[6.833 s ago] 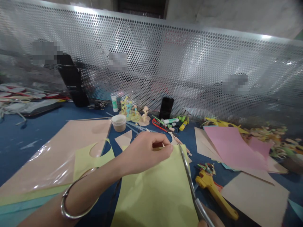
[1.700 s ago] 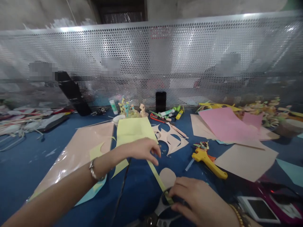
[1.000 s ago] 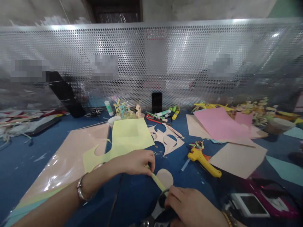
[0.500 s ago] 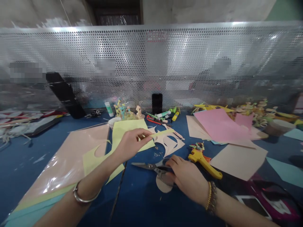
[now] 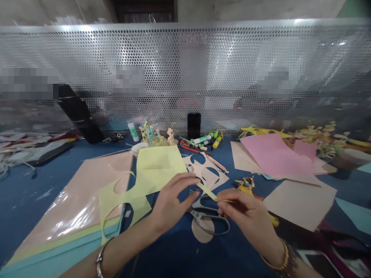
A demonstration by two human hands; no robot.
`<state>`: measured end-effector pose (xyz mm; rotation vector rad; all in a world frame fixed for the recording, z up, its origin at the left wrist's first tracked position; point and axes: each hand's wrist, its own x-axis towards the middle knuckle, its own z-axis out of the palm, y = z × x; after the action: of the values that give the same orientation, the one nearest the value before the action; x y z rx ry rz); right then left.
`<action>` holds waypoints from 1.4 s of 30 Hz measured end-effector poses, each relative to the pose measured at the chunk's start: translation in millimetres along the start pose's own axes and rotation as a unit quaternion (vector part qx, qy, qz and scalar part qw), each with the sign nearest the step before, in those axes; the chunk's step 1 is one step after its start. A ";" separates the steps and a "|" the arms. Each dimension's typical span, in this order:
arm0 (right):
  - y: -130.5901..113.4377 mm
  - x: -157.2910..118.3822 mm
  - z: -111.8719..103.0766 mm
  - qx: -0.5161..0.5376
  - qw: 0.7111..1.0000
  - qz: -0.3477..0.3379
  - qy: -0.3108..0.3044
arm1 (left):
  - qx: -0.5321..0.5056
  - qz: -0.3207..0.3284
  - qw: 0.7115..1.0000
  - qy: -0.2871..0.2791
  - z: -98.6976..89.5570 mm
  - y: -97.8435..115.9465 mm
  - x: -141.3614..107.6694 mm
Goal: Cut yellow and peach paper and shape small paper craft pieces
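My right hand (image 5: 243, 216) pinches the end of a narrow yellow-green paper strip (image 5: 207, 192) between thumb and fingers. The strip slants up toward my left hand (image 5: 176, 199), whose fingertips are at its other end. Thumb and fingers of that hand stand apart; whether they touch the strip I cannot tell. Grey-handled scissors (image 5: 213, 224) lie under the strip, partly over a pale paper circle (image 5: 203, 233), and my left hand hides their blades. To the left rest a yellow sheet (image 5: 159, 166) and a yellow offcut (image 5: 139, 206) with round cut-outs.
Pale pink offcuts (image 5: 222, 178) lie behind my hands, with glue sticks and a red cutter (image 5: 189, 146) farther back. A phone (image 5: 194, 125) stands by the perforated metal screen (image 5: 162, 77). On the right are pink sheets (image 5: 274, 154); a plastic-wrapped paper pack (image 5: 78, 193) is on the left.
My right hand has let go of the scissors and taken the strip's end. My left hand has come down and toward me, its fingers spreading. The strip now slopes downward to the right.
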<state>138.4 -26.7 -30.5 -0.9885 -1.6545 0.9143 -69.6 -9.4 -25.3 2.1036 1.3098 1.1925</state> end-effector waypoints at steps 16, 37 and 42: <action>0.8 -9.8 0.0 -0.026 0.999 -0.042 -0.011 | -0.123 -0.051 0.985 -0.107 22.1 7.2 -19.4; -0.4 -2.7 -7.3 -0.187 0.981 -0.043 -0.019 | -0.370 -0.235 0.894 -0.092 21.7 18.5 -19.7; -3.6 -12.3 0.3 -0.169 0.982 -0.037 -0.073 | -0.337 -0.170 0.924 -0.063 26.4 16.7 -22.2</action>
<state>139.9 -39.4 -31.7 -1.0960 -2.0033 0.6812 -43.5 -34.0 -38.8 1.3696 0.9625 1.1203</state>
